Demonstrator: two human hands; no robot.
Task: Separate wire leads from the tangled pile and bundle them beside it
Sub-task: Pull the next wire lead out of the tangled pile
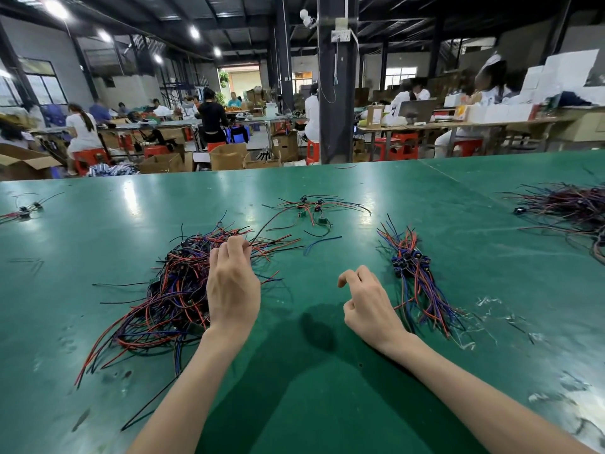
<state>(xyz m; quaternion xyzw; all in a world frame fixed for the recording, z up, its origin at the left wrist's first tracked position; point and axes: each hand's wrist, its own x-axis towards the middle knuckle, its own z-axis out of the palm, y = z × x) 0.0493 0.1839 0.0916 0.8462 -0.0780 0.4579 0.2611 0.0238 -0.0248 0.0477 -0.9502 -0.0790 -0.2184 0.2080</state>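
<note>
- One smooth green desk [327,404] carries five separate groups of wire
- Seen from the person, the big tangled pile of red, blue and black wire leads [163,299] lies at 10 o'clock, with loose strands fanning out toward 7 o'clock
- One sorted bundle of red and blue leads with black plugs [413,273] lies at 1 o'clock, well apart from the pile, its plugs gathered together
- One small scatter of leads with black plugs [309,209] sits at 12 o'clock, farther out
- One dark heap of wires [569,208] lies at 2 o'clock by the desk's edge, and one tiny cluster of leads [24,211] at 9 o'clock
- Two bare hands: the left hand [233,290] is over the pile, fingers [236,245] curled down and grasping strands at its far side
- The right hand [368,306] hovers between pile and bundle, fingers loosely bent, holding nothing
- Labels on the distant cartons are too small to read
</note>
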